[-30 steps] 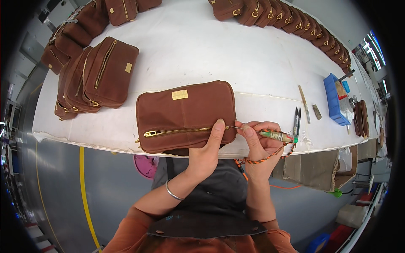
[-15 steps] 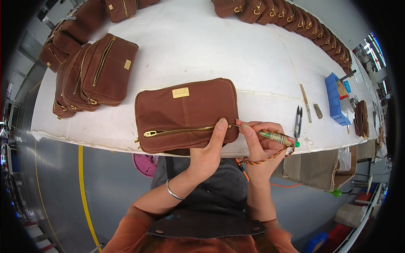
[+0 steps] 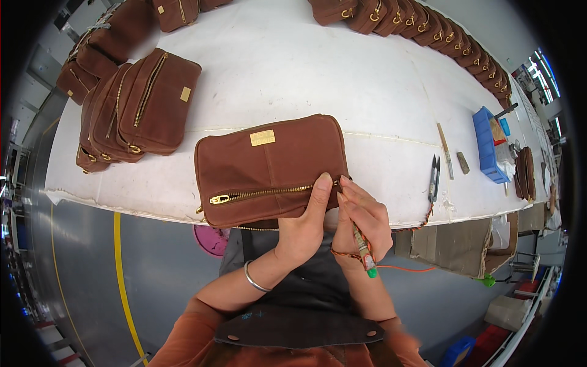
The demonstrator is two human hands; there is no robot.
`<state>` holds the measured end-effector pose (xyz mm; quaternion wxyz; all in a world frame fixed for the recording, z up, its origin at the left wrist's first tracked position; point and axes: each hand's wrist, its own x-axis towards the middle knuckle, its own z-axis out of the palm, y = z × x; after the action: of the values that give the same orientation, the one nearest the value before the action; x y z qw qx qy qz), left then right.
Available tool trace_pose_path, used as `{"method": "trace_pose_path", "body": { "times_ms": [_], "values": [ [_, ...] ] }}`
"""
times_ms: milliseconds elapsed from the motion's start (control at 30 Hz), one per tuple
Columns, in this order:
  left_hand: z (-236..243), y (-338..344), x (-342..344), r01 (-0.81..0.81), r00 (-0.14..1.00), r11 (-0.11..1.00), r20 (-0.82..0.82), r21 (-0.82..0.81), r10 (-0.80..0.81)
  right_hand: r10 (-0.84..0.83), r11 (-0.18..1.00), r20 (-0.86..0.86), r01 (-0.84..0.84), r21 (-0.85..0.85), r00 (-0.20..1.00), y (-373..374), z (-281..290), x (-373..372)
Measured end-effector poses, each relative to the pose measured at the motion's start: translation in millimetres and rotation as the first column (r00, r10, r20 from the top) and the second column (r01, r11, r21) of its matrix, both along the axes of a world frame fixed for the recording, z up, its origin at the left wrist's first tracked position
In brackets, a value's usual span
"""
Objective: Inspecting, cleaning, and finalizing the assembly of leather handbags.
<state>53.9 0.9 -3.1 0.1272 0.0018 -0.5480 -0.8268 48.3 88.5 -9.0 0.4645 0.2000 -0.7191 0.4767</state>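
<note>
A brown leather zip pouch (image 3: 244, 162) lies at the table's near edge, gold plate up and front zipper (image 3: 263, 194) nearly level. My left hand (image 3: 302, 232) is closed on its lower right part, thumb on the front beside the zipper's right end, fingers hidden underneath. My right hand (image 3: 364, 220) pinches thumb and forefinger together at that zipper end; anything between those fingertips is too small to make out. Held in the same hand is an awl-like tool (image 3: 363, 244) with a wrapped handle and green end, pointing back toward me. Its tip is hidden.
Brown pouches (image 3: 156, 104) stand stacked at left, and a long row (image 3: 428, 30) curves along the far right. Thread snips (image 3: 433, 177) on an orange-black cord, a thin stick (image 3: 444, 150) and a blue bin (image 3: 486, 147) lie right. Cardboard boxes (image 3: 446, 244) stand below the edge.
My right hand has turned, so the tool's green end swings from pointing right to pointing down toward me. Its thumb and forefinger have come onto the zipper end. The pouch barely shifts.
</note>
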Motion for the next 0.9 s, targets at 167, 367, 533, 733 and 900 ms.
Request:
{"method": "trace_pose_path", "body": {
  "times_ms": [167, 367, 533, 733, 900],
  "values": [
    [-3.2, 0.7, -1.0, -0.013, 1.000, 1.000, -0.008, 0.003, 0.013, 0.022, 0.998, -0.051, -0.018, 0.067, 0.998, 1.6, -0.8, -7.2],
    [-7.0, 3.1, -3.3, 0.009, 1.000, 0.998, -0.014, 0.059, -0.008, 0.025, 0.986, -0.063, -0.014, 0.166, 0.998, 4.4, 1.6, -9.7],
    [5.1, 3.0, -1.3, -0.008, 0.999, 0.996, 0.037, 0.086, 0.005, 0.037, 0.980, 0.026, -0.041, 0.197, 0.999, 9.5, 9.4, 7.1],
    [0.8, 3.7, -3.6, -0.015, 0.998, 0.998, 0.067, 0.068, 0.011, 0.163, 0.976, 0.245, -0.119, -0.185, 0.956, 16.2, 19.7, 22.9],
    [1.0, 6.4, -4.6, 0.034, 0.999, 0.981, 0.003, 0.190, -0.036, 0.430, 0.769, 0.392, -0.102, -0.630, 0.813, 20.3, 25.0, 9.1]
  ]
}}
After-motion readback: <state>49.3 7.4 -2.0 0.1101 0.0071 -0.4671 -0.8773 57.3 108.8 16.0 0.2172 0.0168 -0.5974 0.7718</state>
